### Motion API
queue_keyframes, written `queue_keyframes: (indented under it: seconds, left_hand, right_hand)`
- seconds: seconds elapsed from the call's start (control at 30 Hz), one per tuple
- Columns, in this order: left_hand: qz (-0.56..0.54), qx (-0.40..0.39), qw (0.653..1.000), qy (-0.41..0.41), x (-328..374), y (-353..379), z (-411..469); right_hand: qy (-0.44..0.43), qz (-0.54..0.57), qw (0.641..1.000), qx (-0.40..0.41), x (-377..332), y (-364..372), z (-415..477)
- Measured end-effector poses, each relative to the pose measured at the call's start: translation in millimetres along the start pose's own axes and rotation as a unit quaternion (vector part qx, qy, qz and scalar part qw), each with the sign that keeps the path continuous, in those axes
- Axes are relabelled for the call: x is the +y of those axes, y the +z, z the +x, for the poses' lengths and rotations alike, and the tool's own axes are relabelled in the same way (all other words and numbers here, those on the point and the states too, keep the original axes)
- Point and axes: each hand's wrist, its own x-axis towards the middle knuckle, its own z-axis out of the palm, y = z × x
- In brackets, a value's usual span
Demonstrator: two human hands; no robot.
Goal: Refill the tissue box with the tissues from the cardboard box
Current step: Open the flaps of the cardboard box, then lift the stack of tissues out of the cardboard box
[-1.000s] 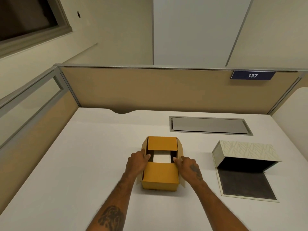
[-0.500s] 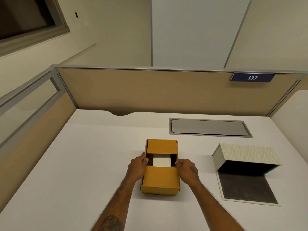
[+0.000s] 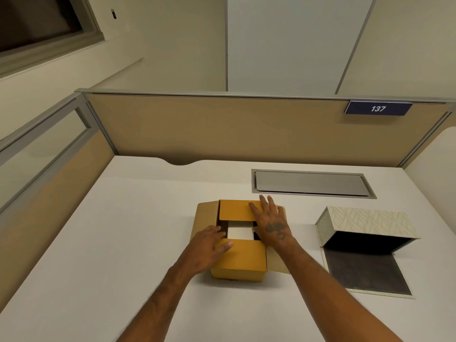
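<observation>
A small brown cardboard box [image 3: 240, 260] sits mid-table, its near and far flaps folded in and its side flaps spread outward. White tissues [image 3: 239, 232] show through the square gap between the flaps. My left hand [image 3: 209, 244] lies flat over the box's left edge, thumb on the near flap. Over the right edge my right hand [image 3: 270, 219] rests with fingers spread, reaching onto the far flap. Neither hand grips anything. The patterned tissue box [image 3: 365, 224] stands open to the right, its dark inside showing and its flat base panel [image 3: 365, 275] lying on the table.
A white desk [image 3: 123, 230] is enclosed by tan partition walls behind and to the left. A grey recessed cable cover [image 3: 311, 183] sits behind the boxes. A blue "137" sign [image 3: 377, 108] hangs on the rear partition.
Both hands went from pinching the box's sides to lying flat, and the side flaps have swung outward. The right hand has slid forward onto the far flap.
</observation>
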Motion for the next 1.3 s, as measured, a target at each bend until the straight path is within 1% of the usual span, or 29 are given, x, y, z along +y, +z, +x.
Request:
queue_keyframes:
  seconds: [0.07, 0.13, 0.27, 0.33, 0.43, 0.5, 0.6, 0.67, 0.73, 0.8, 0.87, 0.97, 1.07, 1.13, 1.17, 1.3]
  left_hand:
    - [0.038, -0.019, 0.999, 0.009, 7.7, -1.2, 0.6]
    - [0.047, -0.036, 0.998, 0.007, 14.4, -3.7, 0.2]
    - [0.009, -0.019, 1.0, -0.006, 22.7, -14.3, -5.3]
    - [-0.06, -0.004, 0.998, -0.003, 26.3, -23.4, -8.3]
    - [-0.15, 0.008, 0.989, 0.011, 32.8, -37.2, -19.1]
    - [-0.181, -0.011, 0.983, 0.022, 33.7, -40.6, -27.6]
    - [-0.197, -0.071, 0.978, 0.02, 28.2, -37.9, -38.1]
    - [-0.183, -0.107, 0.977, -0.003, 20.6, -33.1, -42.5]
    - [-0.113, -0.125, 0.985, -0.023, 11.6, -24.5, -44.8]
    - [-0.017, -0.118, 0.993, -0.009, 2.4, -13.4, -46.5]
    - [0.041, -0.09, 0.995, 0.013, -3.5, -2.1, -47.5]
    - [0.055, -0.059, 0.997, 0.022, -7.9, 13.9, -47.7]
    - [0.065, -0.037, 0.997, 0.03, -11.6, 27.8, -48.4]
    - [0.058, -0.012, 0.998, 0.037, -14.7, 34.9, -47.6]
    - [0.052, 0.006, 0.998, 0.044, -16.7, 38.3, -46.8]
    - [0.06, 0.099, 0.989, 0.092, -22.8, 51.6, -41.4]
  right_hand:
    - [-0.013, -0.009, 1.0, -0.017, -2.4, 0.3, 4.5]
    - [-0.024, -0.01, 0.999, -0.027, -2.2, -0.6, 6.2]
    - [-0.035, -0.004, 0.999, -0.011, 2.5, -7.7, 6.7]
    - [-0.039, 0.004, 0.999, 0.027, 6.4, -17.8, 6.8]
    - [-0.033, 0.011, 0.987, 0.156, 10.4, -38.9, 10.7]
    - [-0.023, 0.005, 0.976, 0.217, 11.1, -51.1, 17.3]
    - [0.007, 0.01, 0.969, 0.246, 5.7, -62.4, 29.3]
    - [0.005, 0.022, 0.972, 0.233, 2.5, -62.6, 35.7]
    - [-0.015, 0.031, 0.98, 0.197, 3.2, -56.6, 42.9]
    - [-0.029, 0.042, 0.986, 0.162, 6.2, -48.2, 50.4]
    - [-0.043, 0.058, 0.99, 0.117, 8.1, -40.7, 55.7]
    - [-0.045, 0.05, 0.996, 0.056, 6.8, -33.7, 59.6]
    - [-0.059, 0.021, 0.998, 0.027, 8.4, -26.0, 64.0]
    - [-0.05, 0.033, 0.998, 0.008, 11.6, -19.1, 64.5]
    - [-0.041, 0.042, 0.998, -0.004, 12.8, -16.4, 63.6]
    - [-0.05, 0.073, 0.996, -0.003, 13.8, -8.7, 66.8]
